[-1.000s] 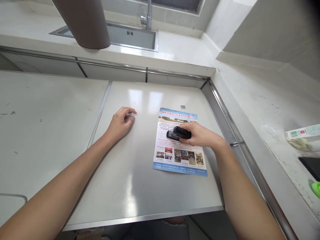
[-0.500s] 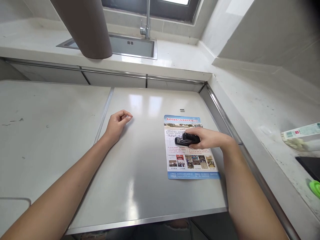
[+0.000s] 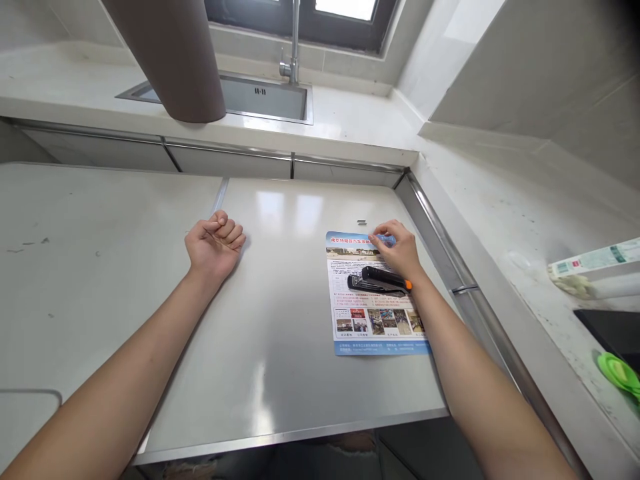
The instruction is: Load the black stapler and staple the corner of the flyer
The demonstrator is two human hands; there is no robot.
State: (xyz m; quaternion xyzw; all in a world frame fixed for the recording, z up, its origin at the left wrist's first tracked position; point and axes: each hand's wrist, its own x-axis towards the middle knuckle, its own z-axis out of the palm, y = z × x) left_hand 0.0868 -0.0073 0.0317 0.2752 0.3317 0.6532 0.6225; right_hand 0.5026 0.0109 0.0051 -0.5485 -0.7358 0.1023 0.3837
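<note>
A printed flyer [image 3: 373, 320] with a blue border lies flat on the steel worktop [image 3: 280, 333]. Across its middle lies a black stapler [image 3: 379, 281] with an orange tip at its right end. My right hand [image 3: 397, 252] is just behind the stapler and does not hold it. Its bent fingers are closed together on the flyer's top right corner. My left hand [image 3: 215, 245] rests on the worktop to the left, curled into a fist with nothing in it.
A small strip of staples [image 3: 361, 222] lies just behind the flyer. A sink [image 3: 265, 99] with a tap [image 3: 294, 40] is at the back, and a brown cylinder [image 3: 175, 60] hangs in front of it. On the right counter are a white packet [image 3: 595, 265] and a green object [image 3: 619, 369].
My right hand let go of the stapler, left it on the flyer and moved to the flyer's top corner. My left hand closed into a fist and shifted left.
</note>
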